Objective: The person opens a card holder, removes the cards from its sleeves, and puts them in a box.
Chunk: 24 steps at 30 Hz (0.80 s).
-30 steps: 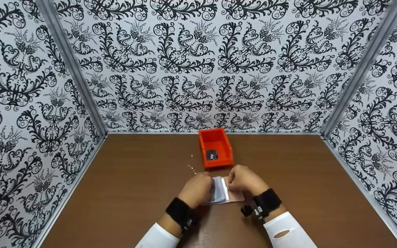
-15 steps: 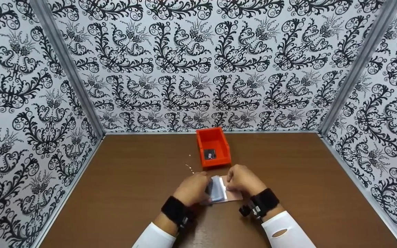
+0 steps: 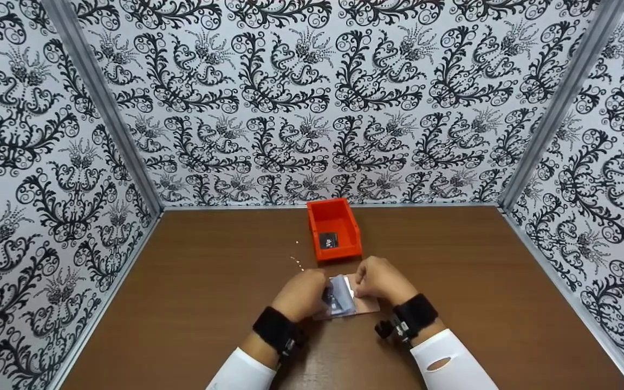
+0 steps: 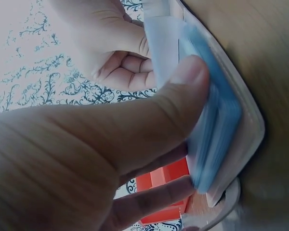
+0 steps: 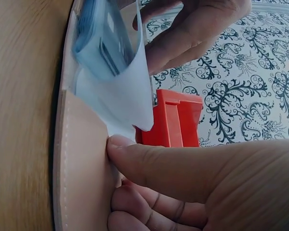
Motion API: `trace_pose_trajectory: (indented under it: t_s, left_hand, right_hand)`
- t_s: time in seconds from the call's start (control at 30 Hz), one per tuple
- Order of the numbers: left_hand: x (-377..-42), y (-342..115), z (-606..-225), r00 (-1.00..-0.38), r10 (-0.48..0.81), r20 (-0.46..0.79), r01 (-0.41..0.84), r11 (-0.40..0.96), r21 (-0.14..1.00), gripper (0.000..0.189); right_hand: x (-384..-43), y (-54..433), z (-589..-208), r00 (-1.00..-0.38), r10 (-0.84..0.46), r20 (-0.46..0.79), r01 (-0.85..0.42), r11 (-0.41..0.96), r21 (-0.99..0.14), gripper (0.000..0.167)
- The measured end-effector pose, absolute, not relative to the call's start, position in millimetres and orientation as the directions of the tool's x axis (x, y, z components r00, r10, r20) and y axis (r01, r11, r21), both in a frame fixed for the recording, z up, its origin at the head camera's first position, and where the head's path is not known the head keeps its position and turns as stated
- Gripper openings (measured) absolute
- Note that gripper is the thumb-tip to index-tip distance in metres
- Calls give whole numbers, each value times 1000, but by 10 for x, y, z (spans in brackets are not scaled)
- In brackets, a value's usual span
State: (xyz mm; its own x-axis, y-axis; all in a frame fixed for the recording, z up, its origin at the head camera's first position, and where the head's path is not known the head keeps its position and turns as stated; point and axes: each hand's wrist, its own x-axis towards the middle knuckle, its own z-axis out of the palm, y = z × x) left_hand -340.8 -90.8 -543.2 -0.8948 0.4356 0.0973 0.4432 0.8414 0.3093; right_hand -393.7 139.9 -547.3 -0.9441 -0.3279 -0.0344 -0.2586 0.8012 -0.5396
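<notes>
A card holder with a pinkish-beige stitched cover (image 5: 84, 159) lies spread on the table between both hands. Its stack of clear bluish plastic sleeves (image 4: 224, 130) stands partly lifted, with a dark card visible inside in the right wrist view. My left hand (image 3: 301, 295) pinches the sleeves, its thumb (image 4: 190, 72) on the near face and its fingers behind them. My right hand (image 3: 385, 281) holds the cover's right part, thumb (image 5: 130, 151) pressed on it beside a whitish sleeve (image 5: 115, 96) and fingers curled beneath the thumb.
An orange-red open bin (image 3: 339, 253) stands just beyond the hands, with a black card (image 3: 328, 240) inside. Small white specks (image 3: 298, 262) mark the brown table (image 3: 225, 260) left of it. Patterned walls (image 3: 301, 108) enclose the back and sides.
My left hand has shifted slightly left, and the sleeves have opened so that a dark printed area shows beside its fingers. My right hand stays at the cover. The head view has shifted a little.
</notes>
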Motion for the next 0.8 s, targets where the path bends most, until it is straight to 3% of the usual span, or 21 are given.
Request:
trace_pose_trajectory:
  t_s: [0.2, 0.37, 0.8]
  left_hand:
    - [-3406, -898, -5440, -885, 450, 121, 465, 845, 264, 30]
    - [-3410, -911, -5445, -882, 451, 134, 471, 843, 260, 30]
    - [-3432, -909, -5476, -878, 456, 143, 478, 830, 287, 30]
  right_hand:
    - [-3911, 1407, -5416, -938, -345, -40, -268, 793, -547, 12]
    - [-3852, 1373, -5318, -933, -356, -55, -265, 781, -565, 18]
    - [-3597, 1090, -5247, -847, -521, 105, -511, 744, -432, 27]
